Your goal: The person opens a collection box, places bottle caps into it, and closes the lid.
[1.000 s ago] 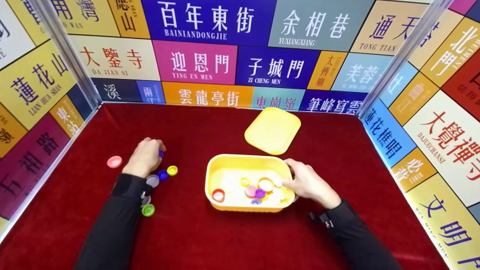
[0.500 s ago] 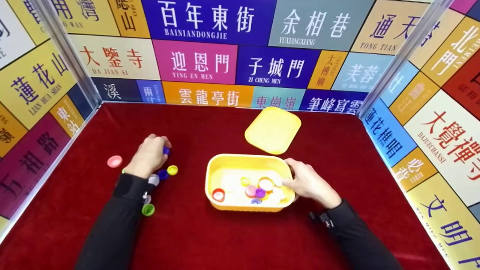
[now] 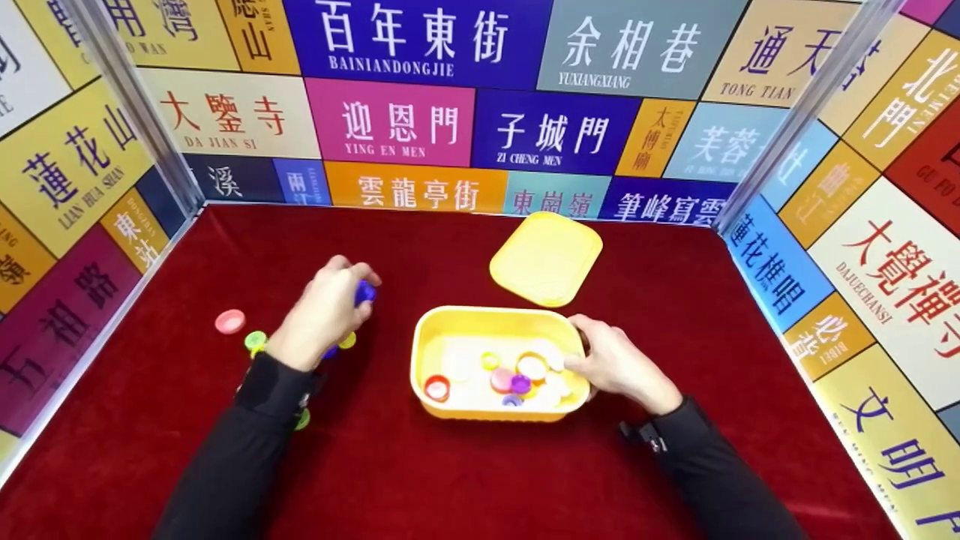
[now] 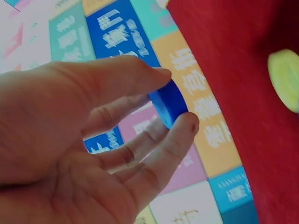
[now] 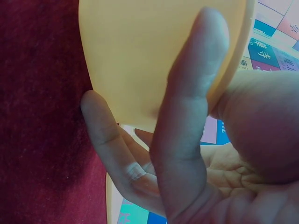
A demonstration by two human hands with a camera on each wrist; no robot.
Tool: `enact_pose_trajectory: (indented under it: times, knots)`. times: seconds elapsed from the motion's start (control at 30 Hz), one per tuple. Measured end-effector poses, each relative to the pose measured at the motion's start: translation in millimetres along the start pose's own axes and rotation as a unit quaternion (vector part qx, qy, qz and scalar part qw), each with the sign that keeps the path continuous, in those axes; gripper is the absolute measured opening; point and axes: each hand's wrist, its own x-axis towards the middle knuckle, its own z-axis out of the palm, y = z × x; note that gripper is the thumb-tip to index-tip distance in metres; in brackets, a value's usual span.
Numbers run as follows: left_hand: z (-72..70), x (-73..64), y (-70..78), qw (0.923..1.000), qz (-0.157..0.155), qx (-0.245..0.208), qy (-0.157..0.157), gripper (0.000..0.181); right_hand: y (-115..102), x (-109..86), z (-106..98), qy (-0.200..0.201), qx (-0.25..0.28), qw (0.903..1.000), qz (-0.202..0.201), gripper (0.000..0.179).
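A blue bottle cap (image 3: 365,292) is pinched between the thumb and fingertips of my left hand (image 3: 322,311), raised over the cloth. The left wrist view shows this blue cap (image 4: 169,105) edge-on. My right hand (image 3: 619,364) grips the right end of an open yellow container (image 3: 491,414), thumb over the rim. In the right wrist view, fingers (image 5: 184,121) lie along its outer wall. Inside are several caps, among them a red cap (image 3: 437,388), a pink cap (image 3: 500,381) and a purple cap (image 3: 520,384).
On the red cloth lie a pink cap (image 3: 230,322), a green cap (image 3: 256,341), a yellow cap (image 3: 348,340) and another green cap (image 3: 302,419), partly behind the left sleeve. A yellow lid (image 3: 547,259) lies behind the container. Printed panels wall the table's back and sides.
My left hand has moved right and a little away from me, carrying the blue cap. A green cap shows behind the wrist. The right hand and the container stay in place.
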Motion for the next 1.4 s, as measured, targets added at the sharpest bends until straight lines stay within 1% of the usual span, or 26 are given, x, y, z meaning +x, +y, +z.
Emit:
enact_pose_trajectory:
  times: [0.13,0.23,0.33,0.4,0.5,0.7,0.87,1.07,1.2,1.3,1.4]
  knots:
    - [8.0,-3.4,21.2,0.9987,0.045,-0.014,0.019,0.029,1,0.1,0,-0.001,0.003,1.0,0.0,0.046]
    - [15.7,-6.8,35.2,0.9951,0.09,-0.022,0.036,0.028,1,0.1,0,0.003,-0.001,1.0,-0.004,0.047]
    - [22.7,-11.2,47.8,0.9901,0.132,-0.023,0.043,0.026,1,0.0,0,0.004,0.0,1.0,-0.005,0.047]
    - [27.1,-13.8,55.2,0.987,0.154,-0.021,0.04,0.026,1,-0.1,0,0.001,0.007,1.0,-0.002,0.046]
    - [34.3,-17.5,63.4,0.983,0.181,-0.015,0.023,0.026,1,-0.3,0,-0.002,0.015,0.9999,-0.002,0.046]
    - [48.8,-23.9,72.8,0.9735,0.228,0.018,-0.007,0.03,1,-0.4,0,-0.001,0.016,0.9999,-0.001,0.047]
    - [58.4,-27.7,78.9,0.9689,0.243,0.041,-0.02,0.029,0,-0.8,2,-0.004,0.026,0.9996,0.007,0.046]
    - [66.9,-30.6,81.0,0.9699,0.238,0.046,-0.027,0.026,0,-0.6,1,-0.002,0.023,0.9997,0.005,0.045]
    - [66.7,-31.6,81.2,0.9717,0.229,0.05,-0.028,0.024,0,-0.2,1,-0.006,0.025,0.9996,0.005,0.046]
    - [64.0,-31.6,81.5,0.973,0.223,0.05,-0.031,0.025,0,0.2,1,-0.007,0.025,0.9996,0.009,0.047]
    - [60.1,-32.4,80.9,0.9748,0.215,0.052,-0.029,0.025,0,0.3,2,-0.002,0.013,0.9999,0.005,0.048]
